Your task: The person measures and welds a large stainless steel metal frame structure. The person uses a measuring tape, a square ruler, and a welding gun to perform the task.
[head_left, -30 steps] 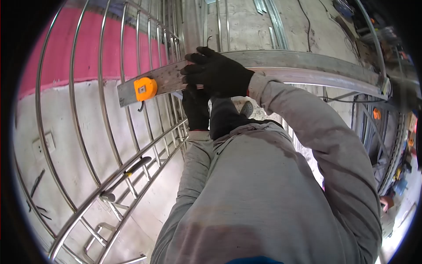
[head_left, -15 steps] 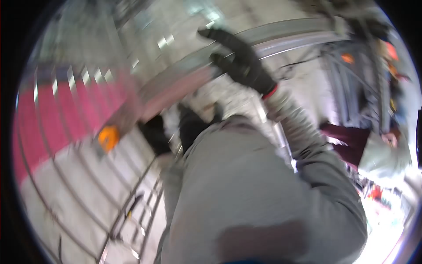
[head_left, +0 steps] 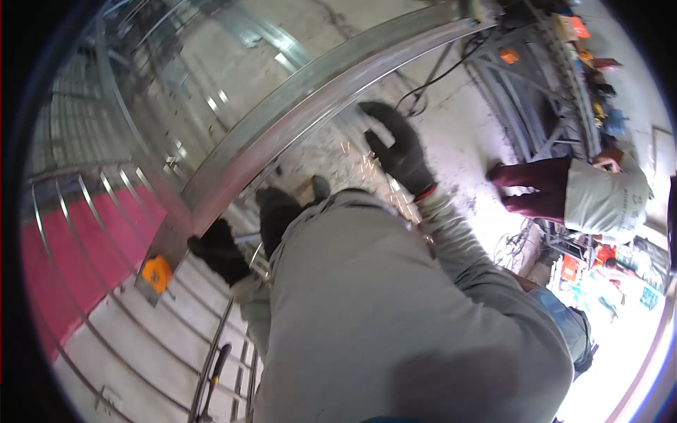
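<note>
A long steel beam (head_left: 317, 95) runs diagonally across the view. My right hand (head_left: 403, 149), in a dark grey glove with a red cuff, is raised beside the beam's near edge. Its thumb and fingers are spread, with nothing between them. Against the beam's lower left part is my left hand (head_left: 222, 252), in a black glove; its fingers are too dark to make out. An orange tape measure (head_left: 156, 273) sits at that end of the beam, just left of my left hand.
Orange sparks (head_left: 370, 168) fly below my right hand. A person (head_left: 592, 190) in maroon trousers is at right; another person (head_left: 564, 321) is partly hidden by my arm. Metal bars (head_left: 134, 310) and a black-and-yellow handled tool (head_left: 217, 374) lie at lower left. A cable (head_left: 430, 83) lies beyond the beam.
My right hand has moved off the beam and now hovers on its near side. My left hand appears lower and further left. The view has shifted and sharpened; sparks now show.
</note>
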Demonstrator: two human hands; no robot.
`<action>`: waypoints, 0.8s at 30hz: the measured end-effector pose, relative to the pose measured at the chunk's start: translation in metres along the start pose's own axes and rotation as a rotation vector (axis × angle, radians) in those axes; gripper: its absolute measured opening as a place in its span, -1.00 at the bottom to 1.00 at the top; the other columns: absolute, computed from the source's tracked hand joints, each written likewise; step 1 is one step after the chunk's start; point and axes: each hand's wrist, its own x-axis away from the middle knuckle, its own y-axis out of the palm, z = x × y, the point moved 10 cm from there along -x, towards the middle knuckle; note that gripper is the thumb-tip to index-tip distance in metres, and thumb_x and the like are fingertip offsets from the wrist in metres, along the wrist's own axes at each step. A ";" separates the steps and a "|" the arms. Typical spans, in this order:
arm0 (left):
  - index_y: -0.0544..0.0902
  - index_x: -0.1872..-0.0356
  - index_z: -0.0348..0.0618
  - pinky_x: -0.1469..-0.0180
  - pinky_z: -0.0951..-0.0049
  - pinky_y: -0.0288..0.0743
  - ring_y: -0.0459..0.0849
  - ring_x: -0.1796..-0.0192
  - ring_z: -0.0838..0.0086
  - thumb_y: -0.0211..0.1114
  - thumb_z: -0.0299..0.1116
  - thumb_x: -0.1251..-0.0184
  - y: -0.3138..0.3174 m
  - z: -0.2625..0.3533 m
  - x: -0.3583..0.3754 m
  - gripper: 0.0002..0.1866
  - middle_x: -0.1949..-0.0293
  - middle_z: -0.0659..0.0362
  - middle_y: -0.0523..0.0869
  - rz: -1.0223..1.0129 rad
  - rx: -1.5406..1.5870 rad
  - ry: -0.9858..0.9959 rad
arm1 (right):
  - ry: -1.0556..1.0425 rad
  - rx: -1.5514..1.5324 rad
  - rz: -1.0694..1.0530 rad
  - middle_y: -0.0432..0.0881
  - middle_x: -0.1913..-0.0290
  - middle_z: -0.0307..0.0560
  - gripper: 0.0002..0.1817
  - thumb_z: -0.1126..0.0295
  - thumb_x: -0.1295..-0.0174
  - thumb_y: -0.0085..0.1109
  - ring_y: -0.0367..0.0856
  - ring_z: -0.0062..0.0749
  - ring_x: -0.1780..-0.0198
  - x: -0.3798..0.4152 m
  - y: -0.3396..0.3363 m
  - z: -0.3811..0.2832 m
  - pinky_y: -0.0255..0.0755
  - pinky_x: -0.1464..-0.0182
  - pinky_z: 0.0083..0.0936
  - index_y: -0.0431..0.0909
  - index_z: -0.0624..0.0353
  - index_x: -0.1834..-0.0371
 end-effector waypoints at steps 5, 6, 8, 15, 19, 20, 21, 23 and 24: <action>0.66 -0.31 -0.18 -0.25 0.16 0.60 0.75 -0.15 0.20 0.00 0.30 -0.69 0.008 0.003 0.000 -0.30 -0.21 0.02 0.78 -0.098 0.190 -0.023 | 0.168 -0.005 0.096 0.72 -0.23 0.03 -0.56 0.47 -0.46 0.25 0.73 -0.40 -0.03 0.004 -0.035 0.033 0.62 -0.07 -0.47 0.62 0.28 -0.38; 0.63 -0.35 -0.18 -0.25 0.16 0.63 0.74 -0.18 0.18 0.02 0.30 -0.68 0.009 0.003 0.000 -0.28 -0.25 0.00 0.76 -0.122 0.142 -0.003 | 0.209 -0.003 0.106 0.72 -0.21 0.01 -0.57 0.45 -0.47 0.25 0.72 -0.42 0.01 0.014 -0.040 0.052 0.62 -0.02 -0.49 0.62 0.28 -0.38; 0.57 -0.40 -0.20 -0.29 0.16 0.63 0.72 -0.23 0.17 0.04 0.30 -0.66 0.013 0.005 0.000 -0.27 -0.31 0.00 0.72 -0.164 0.076 -0.014 | 0.353 -0.093 0.152 0.73 -0.23 -0.02 -0.57 0.41 -0.49 0.26 0.74 -0.39 -0.01 0.040 -0.041 0.077 0.61 -0.08 -0.48 0.63 0.30 -0.38; 0.58 -0.38 -0.21 -0.33 0.14 0.59 0.68 -0.29 0.18 0.15 0.29 -0.60 0.010 -0.003 -0.012 -0.27 -0.33 0.01 0.70 -0.261 0.221 -0.093 | 0.531 0.467 -0.185 0.80 -0.15 0.22 -0.53 0.22 -0.39 0.21 0.78 0.13 -0.18 0.264 0.023 0.219 0.63 -0.28 -0.15 0.70 0.28 -0.25; 0.65 -0.14 -0.31 -0.13 0.15 0.65 0.72 -0.06 0.25 0.19 0.20 -0.62 0.047 0.019 0.018 -0.37 -0.08 -0.01 0.76 -0.095 0.282 -0.025 | 0.816 0.494 -0.660 0.81 -0.06 0.19 -0.61 0.20 -0.31 0.25 0.76 0.17 -0.15 0.374 0.067 0.244 0.65 -0.23 -0.10 0.74 0.23 -0.06; 0.65 -0.14 -0.31 -0.12 0.15 0.65 0.72 -0.06 0.25 0.19 0.19 -0.62 0.046 0.018 0.017 -0.37 -0.07 -0.01 0.76 -0.106 0.257 -0.013 | 0.822 0.450 -0.711 0.81 -0.05 0.18 -0.63 0.20 -0.30 0.26 0.76 0.16 -0.15 0.388 0.069 0.238 0.65 -0.22 -0.11 0.74 0.22 -0.04; 0.65 -0.13 -0.30 -0.12 0.15 0.65 0.72 -0.05 0.25 0.19 0.19 -0.62 0.048 0.017 0.017 -0.38 -0.07 -0.01 0.75 -0.123 0.223 -0.002 | 0.815 0.409 -0.747 0.81 -0.05 0.17 -0.64 0.21 -0.30 0.26 0.77 0.15 -0.15 0.400 0.069 0.232 0.65 -0.21 -0.11 0.75 0.21 -0.03; 0.64 -0.12 -0.30 -0.12 0.15 0.66 0.72 -0.05 0.25 0.19 0.18 -0.63 0.044 0.017 0.012 -0.39 -0.05 -0.01 0.75 -0.142 0.153 0.030 | 0.789 0.357 -0.769 0.81 -0.04 0.15 -0.66 0.22 -0.28 0.27 0.77 0.13 -0.14 0.410 0.064 0.221 0.66 -0.20 -0.12 0.75 0.19 -0.01; 0.64 -0.12 -0.29 -0.12 0.15 0.66 0.72 -0.04 0.25 0.19 0.17 -0.63 0.041 0.017 0.010 -0.40 -0.05 -0.01 0.75 -0.148 0.119 0.043 | 0.774 0.337 -0.769 0.81 -0.04 0.14 -0.67 0.23 -0.28 0.27 0.77 0.12 -0.14 0.410 0.063 0.219 0.66 -0.19 -0.12 0.76 0.17 0.00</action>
